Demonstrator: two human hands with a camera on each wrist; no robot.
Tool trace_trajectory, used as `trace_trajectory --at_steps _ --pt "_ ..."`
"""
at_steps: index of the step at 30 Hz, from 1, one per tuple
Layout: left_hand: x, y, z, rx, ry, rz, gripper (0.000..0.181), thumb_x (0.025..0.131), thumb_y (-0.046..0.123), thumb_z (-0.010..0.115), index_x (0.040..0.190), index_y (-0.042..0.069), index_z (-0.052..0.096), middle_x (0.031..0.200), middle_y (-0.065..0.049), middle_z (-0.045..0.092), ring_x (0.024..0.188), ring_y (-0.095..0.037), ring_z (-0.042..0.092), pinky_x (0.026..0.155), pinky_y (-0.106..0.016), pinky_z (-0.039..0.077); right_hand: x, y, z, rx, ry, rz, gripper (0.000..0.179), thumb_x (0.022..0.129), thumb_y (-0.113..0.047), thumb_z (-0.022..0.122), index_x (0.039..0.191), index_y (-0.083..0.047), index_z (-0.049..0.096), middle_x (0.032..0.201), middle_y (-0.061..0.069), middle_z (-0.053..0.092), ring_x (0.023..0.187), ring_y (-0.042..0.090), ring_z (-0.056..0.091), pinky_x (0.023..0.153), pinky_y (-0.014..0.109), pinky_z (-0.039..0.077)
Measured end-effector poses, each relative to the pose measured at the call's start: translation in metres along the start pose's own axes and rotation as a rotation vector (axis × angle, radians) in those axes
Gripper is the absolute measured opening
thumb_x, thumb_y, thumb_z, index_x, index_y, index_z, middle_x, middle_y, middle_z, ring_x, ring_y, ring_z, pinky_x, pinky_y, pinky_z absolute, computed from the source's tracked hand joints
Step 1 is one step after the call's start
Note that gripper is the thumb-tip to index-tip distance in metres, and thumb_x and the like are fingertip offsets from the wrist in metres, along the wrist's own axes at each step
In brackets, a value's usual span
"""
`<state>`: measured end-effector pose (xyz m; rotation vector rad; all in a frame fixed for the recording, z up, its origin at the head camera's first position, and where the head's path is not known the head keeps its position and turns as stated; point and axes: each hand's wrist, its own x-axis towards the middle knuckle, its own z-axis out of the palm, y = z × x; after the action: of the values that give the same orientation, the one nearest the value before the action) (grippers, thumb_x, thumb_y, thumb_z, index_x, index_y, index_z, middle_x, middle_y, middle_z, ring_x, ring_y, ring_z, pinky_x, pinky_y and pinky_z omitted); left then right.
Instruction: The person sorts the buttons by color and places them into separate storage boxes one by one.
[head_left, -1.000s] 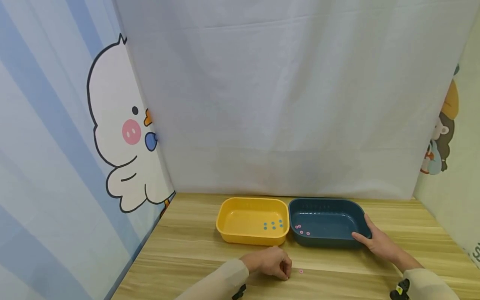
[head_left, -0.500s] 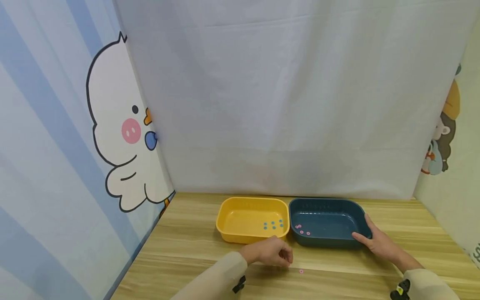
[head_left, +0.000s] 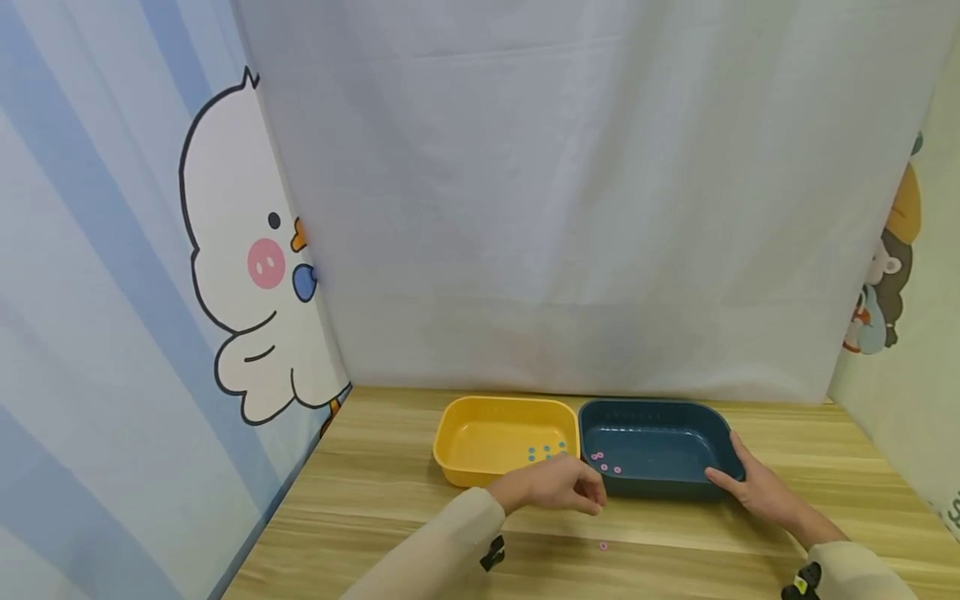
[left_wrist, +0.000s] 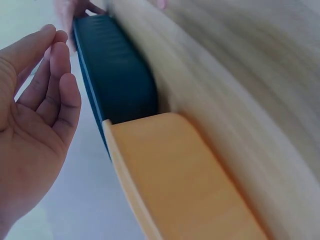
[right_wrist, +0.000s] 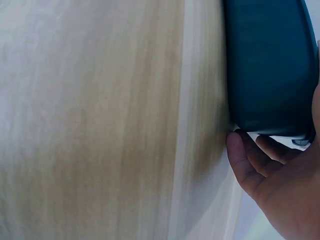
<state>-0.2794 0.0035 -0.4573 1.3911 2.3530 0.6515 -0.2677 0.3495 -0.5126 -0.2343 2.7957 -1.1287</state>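
Note:
My left hand (head_left: 553, 483) hovers in front of the gap between the two trays, thumb and forefinger tips pinched together. They pinch a tiny pink ring, almost wholly hidden by the fingertips. My right hand (head_left: 767, 493) grips the near right corner of the dark blue tray (head_left: 663, 485), thumb at the front rim and fingers along the end wall. Several pink rings (head_left: 604, 467) lie in that tray's near left corner. Beside it stands the yellow tray (head_left: 472, 446), with several blue rings (head_left: 532, 451) partly hidden behind my left hand. Another pink ring (head_left: 603, 547) lies on the table.
Both trays stand side by side on the wood-grain table (head_left: 360, 492), near its back edge. A pale curtain (head_left: 562, 208) hangs behind them. Printed cloth walls (head_left: 97, 333) close in the left and right sides.
My left hand has risen from the table beside the loose pink ring and moved forward and slightly right, toward the dark blue tray. My right hand has stayed on its corner.

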Motion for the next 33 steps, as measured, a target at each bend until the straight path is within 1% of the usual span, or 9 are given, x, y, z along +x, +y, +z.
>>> trace_trajectory --at_steps 4,6,11,13,17,22,25,27,33 --pt "0.006 0.001 -0.007 0.004 0.019 -0.013 0.011 0.091 0.015 0.064 0.097 0.009 0.071 0.083 0.013 0.064 0.073 0.006 0.056 0.068 -0.010 0.045 0.000 0.001 0.000 0.007 -0.001 0.003 0.096 0.096 -0.036 0.055 0.143 0.011 -0.013 0.142 0.045 0.000 0.126 0.062 0.010 0.097 0.069 0.017" --pt "0.009 0.001 -0.012 0.004 0.019 -0.024 0.012 0.091 0.015 0.063 0.097 0.008 0.070 0.084 0.012 0.065 0.074 0.004 0.057 0.068 -0.010 0.045 0.000 0.001 0.000 0.001 0.000 0.003 0.096 0.096 -0.036 0.055 0.143 0.011 -0.014 0.142 0.045 0.000 0.126 0.062 0.010 0.097 0.069 0.017" --pt "0.018 0.002 -0.025 0.037 0.037 -0.054 0.011 0.091 0.016 0.064 0.098 0.009 0.069 0.084 0.011 0.064 0.073 0.002 0.056 0.068 -0.010 0.045 0.000 0.001 0.000 -0.014 0.002 0.005 0.096 0.096 -0.037 0.054 0.143 0.011 -0.013 0.141 0.046 0.002 0.126 0.062 0.012 0.097 0.068 0.019" --pt "0.022 0.003 -0.030 0.057 0.053 -0.059 0.009 0.091 0.015 0.064 0.097 0.010 0.069 0.082 0.012 0.063 0.072 0.002 0.055 0.067 -0.010 0.045 0.000 0.002 0.000 -0.017 0.003 0.005 0.096 0.096 -0.037 0.054 0.143 0.011 -0.013 0.141 0.046 0.002 0.126 0.062 0.012 0.097 0.068 0.019" --pt "0.028 0.004 -0.040 0.067 0.083 -0.062 0.007 0.092 0.015 0.063 0.095 0.013 0.068 0.081 0.011 0.063 0.070 0.001 0.055 0.065 -0.011 0.045 0.000 0.003 0.000 -0.021 0.005 0.006 0.096 0.096 -0.038 0.054 0.143 0.011 -0.012 0.141 0.046 0.002 0.126 0.062 0.012 0.097 0.068 0.019" --pt "0.034 0.000 -0.050 0.052 0.124 -0.076 0.009 0.093 0.015 0.061 0.098 0.012 0.068 0.083 0.009 0.065 0.071 -0.002 0.058 0.064 -0.012 0.046 0.002 0.003 0.001 -0.014 0.003 0.009 0.096 0.096 -0.039 0.054 0.144 0.011 -0.013 0.142 0.046 0.001 0.126 0.062 0.011 0.097 0.069 0.018" --pt "0.037 -0.006 -0.052 0.023 0.161 -0.101 0.010 0.093 0.015 0.061 0.100 0.012 0.068 0.085 0.008 0.065 0.072 -0.002 0.058 0.065 -0.013 0.046 0.002 0.003 0.001 -0.006 0.003 0.006 0.096 0.096 -0.038 0.054 0.143 0.010 -0.014 0.141 0.046 0.001 0.126 0.062 0.011 0.097 0.069 0.018" --pt "0.039 -0.010 -0.051 0.005 0.188 -0.131 0.010 0.093 0.016 0.061 0.100 0.012 0.069 0.085 0.009 0.065 0.072 -0.001 0.057 0.066 -0.013 0.046 0.002 0.002 0.001 -0.003 0.004 0.005 0.096 0.096 -0.037 0.054 0.143 0.010 -0.014 0.142 0.046 0.001 0.126 0.062 0.011 0.098 0.069 0.017" --pt "0.044 -0.018 -0.043 -0.143 0.267 -0.248 0.011 0.093 0.016 0.062 0.100 0.013 0.069 0.085 0.008 0.065 0.073 -0.003 0.058 0.068 -0.017 0.048 0.002 0.002 0.002 -0.004 0.008 0.011 0.096 0.096 -0.037 0.055 0.144 0.011 -0.013 0.141 0.046 0.001 0.126 0.062 0.011 0.098 0.068 0.018"
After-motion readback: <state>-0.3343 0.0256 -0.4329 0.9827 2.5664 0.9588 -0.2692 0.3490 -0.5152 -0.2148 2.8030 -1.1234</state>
